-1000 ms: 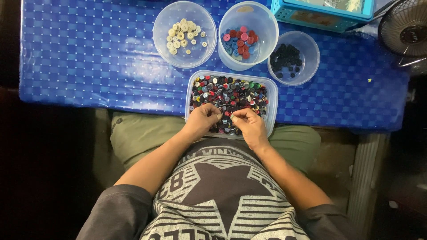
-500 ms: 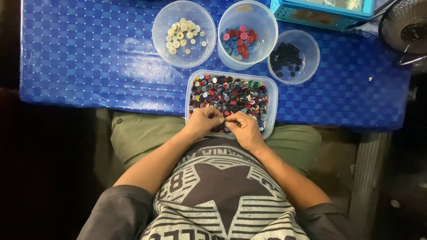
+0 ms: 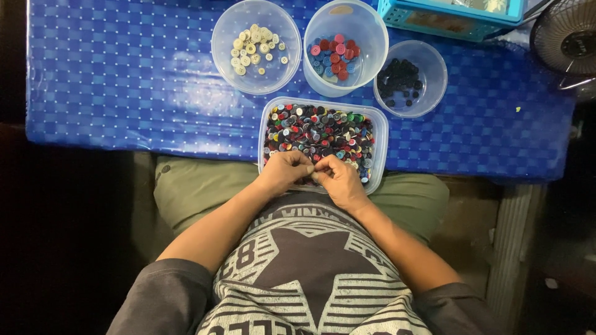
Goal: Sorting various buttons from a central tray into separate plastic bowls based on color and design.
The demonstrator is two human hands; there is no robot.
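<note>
Nearest the camera, grey printed shirt (image 3: 310,279) and both forearms reaching forward. Left hand (image 3: 282,174) and right hand (image 3: 338,181) meet fingertip to fingertip over near edge of rectangular clear tub (image 3: 380,133), fingers curled and pinched together; cannot tell what sits between them, too small. Tub full of mixed coloured buttons (image 3: 320,131), sits at near edge of blue checked tabletop (image 3: 136,80). Beyond it three round clear containers: left bowl (image 3: 226,25) with cream buttons, middle tub (image 3: 372,34) with red and blue buttons, right bowl (image 3: 437,77) with dark buttons. Farthest: teal basket (image 3: 453,18), fan (image 3: 568,40) at right corner
</note>
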